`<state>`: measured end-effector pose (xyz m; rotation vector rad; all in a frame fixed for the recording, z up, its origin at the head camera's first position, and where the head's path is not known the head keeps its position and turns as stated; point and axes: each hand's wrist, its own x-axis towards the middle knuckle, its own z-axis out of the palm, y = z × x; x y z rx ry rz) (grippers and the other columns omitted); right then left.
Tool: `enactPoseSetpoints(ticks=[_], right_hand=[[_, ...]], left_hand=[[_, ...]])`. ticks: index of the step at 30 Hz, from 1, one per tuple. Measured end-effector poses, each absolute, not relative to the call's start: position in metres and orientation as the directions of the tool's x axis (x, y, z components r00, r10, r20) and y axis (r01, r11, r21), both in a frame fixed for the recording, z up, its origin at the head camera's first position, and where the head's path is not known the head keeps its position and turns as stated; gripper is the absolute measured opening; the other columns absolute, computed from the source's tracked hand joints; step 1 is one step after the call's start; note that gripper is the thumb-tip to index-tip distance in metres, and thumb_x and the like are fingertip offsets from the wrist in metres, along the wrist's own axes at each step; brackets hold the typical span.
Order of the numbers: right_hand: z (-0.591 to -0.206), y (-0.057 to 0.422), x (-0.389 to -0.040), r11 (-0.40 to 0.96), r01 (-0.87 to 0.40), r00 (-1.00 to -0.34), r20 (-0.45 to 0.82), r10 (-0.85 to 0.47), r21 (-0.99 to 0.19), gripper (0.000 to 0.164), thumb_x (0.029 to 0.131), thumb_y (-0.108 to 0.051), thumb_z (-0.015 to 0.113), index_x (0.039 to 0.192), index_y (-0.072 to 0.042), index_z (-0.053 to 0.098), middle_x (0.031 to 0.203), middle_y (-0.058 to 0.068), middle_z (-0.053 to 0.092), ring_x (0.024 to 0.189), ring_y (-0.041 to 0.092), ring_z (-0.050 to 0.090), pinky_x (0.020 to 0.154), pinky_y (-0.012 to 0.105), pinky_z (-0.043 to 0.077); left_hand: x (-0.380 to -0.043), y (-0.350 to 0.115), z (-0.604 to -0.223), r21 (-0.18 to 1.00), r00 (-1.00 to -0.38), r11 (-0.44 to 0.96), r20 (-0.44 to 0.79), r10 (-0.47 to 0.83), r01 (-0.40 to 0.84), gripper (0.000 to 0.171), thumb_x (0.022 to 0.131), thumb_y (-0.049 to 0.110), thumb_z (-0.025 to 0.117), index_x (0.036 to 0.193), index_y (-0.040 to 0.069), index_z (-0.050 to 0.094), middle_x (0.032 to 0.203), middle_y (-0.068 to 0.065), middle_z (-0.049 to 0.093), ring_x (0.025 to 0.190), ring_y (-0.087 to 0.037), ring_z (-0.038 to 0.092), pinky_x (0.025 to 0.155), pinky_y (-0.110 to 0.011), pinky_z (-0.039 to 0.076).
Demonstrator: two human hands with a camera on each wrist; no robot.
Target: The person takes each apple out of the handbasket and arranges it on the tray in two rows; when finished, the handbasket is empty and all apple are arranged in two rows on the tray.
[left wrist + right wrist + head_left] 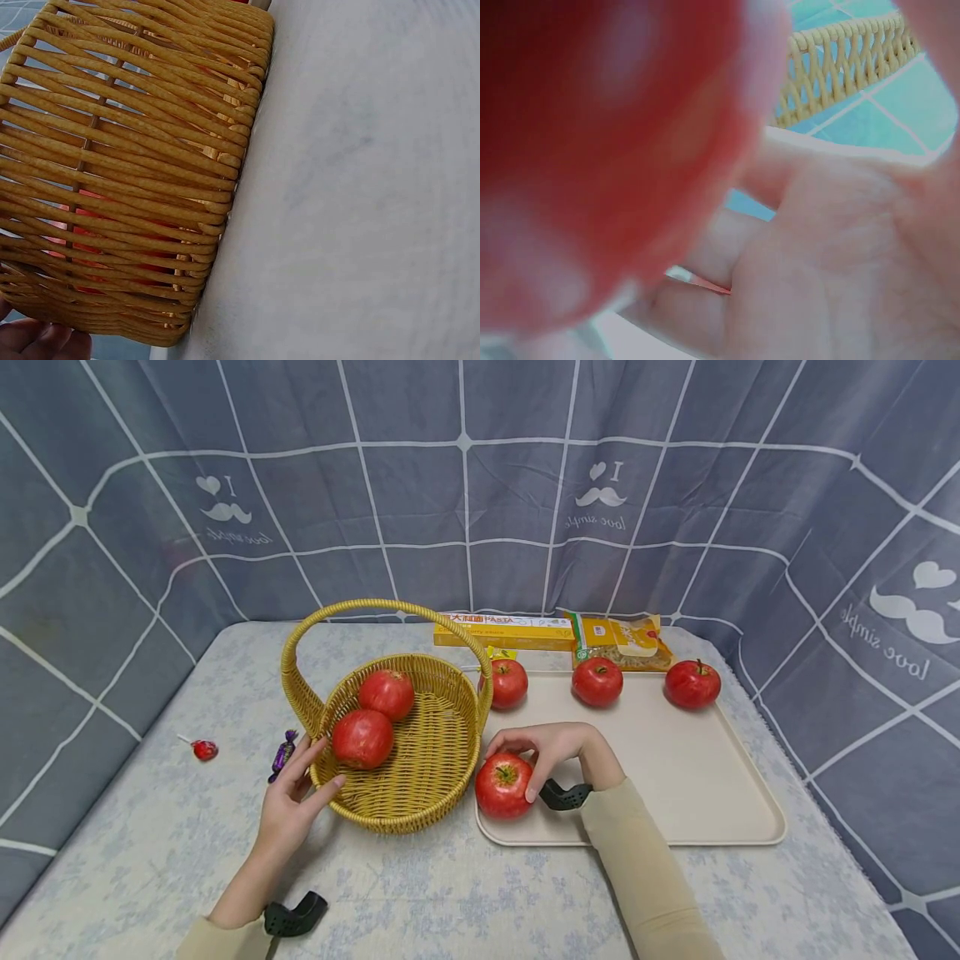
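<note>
My right hand (543, 752) grips a red apple (504, 787) over the near left corner of the beige tray (637, 842). In the right wrist view that apple (615, 165) looms large and blurred against the curled fingers (697, 315). At the left side of the woven basket (435, 814), my left hand (288, 802) holds the rim, its thumb over the edge. Two red apples, one behind (386, 694) and one in front (363, 739), lie inside at the left. From the left wrist, the basket's wall (127, 165) fills the view, with fingertips (52, 345) at its lower corner.
Three more apples, left (506, 683), middle (597, 682) and right (692, 684), line the tray's far edge. Behind stand a yellow pasta box (502, 633) and a food packet (622, 642). A purple-wrapped candy (283, 755) and a red lollipop (204, 749) lie left of the basket.
</note>
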<state>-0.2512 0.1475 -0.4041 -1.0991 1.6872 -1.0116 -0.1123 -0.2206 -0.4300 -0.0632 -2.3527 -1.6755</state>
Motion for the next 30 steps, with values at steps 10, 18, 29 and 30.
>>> enactPoseSetpoints(ticks=[10, 18, 29, 30], right_hand=[[-0.374, 0.156, -0.239, 0.295, -0.277, -0.386, -0.175, -0.906, -0.915, 0.064, 0.079, -0.013, 0.073, 0.133, 0.005, 0.044, 0.134, 0.023, 0.046, 0.121, 0.037, 0.046, 0.096, 0.048, 0.041], [-0.339, 0.145, -0.214, 0.225, -0.408, -0.581, 0.062, -0.812, -0.885, 0.052, 0.084, -0.013, 0.07, 0.128, 0.003, 0.049, 0.123, 0.018, 0.055, 0.114, 0.031, 0.052, 0.096, 0.049, 0.042], [-0.309, 0.095, -0.201, 0.119, -0.513, -0.522, 0.198, -0.83, -0.85, 0.04, 0.085, -0.012, 0.069, 0.122, -0.004, 0.056, 0.113, 0.004, 0.061, 0.106, 0.023, 0.057, 0.092, 0.04, 0.045], [-0.307, 0.087, -0.203, 0.111, -0.519, -0.508, 0.201, -0.838, -0.848, 0.04, 0.085, -0.012, 0.068, 0.122, -0.004, 0.056, 0.113, 0.004, 0.061, 0.106, 0.021, 0.057, 0.092, 0.039, 0.045]], left_hand=[[-0.112, -0.221, -0.429, 0.925, -0.968, 0.335, 0.227, -0.106, 0.18, 0.057, 0.087, 0.007, 0.067, 0.139, 0.002, 0.045, 0.153, -0.009, 0.022, 0.137, -0.031, 0.023, 0.09, -0.004, 0.031], [-0.11, -0.221, -0.43, 0.922, -0.967, 0.344, 0.228, -0.112, 0.177, 0.056, 0.087, 0.006, 0.066, 0.139, 0.001, 0.045, 0.153, -0.009, 0.022, 0.137, -0.028, 0.023, 0.09, -0.004, 0.031], [-0.112, -0.221, -0.432, 0.922, -0.966, 0.339, 0.236, -0.106, 0.188, 0.056, 0.087, 0.006, 0.066, 0.138, 0.002, 0.045, 0.153, -0.009, 0.022, 0.137, -0.028, 0.023, 0.09, -0.004, 0.031], [-0.112, -0.221, -0.432, 0.922, -0.966, 0.339, 0.235, -0.106, 0.187, 0.056, 0.087, 0.006, 0.066, 0.138, 0.001, 0.045, 0.153, -0.01, 0.022, 0.137, -0.028, 0.023, 0.09, -0.004, 0.031]])
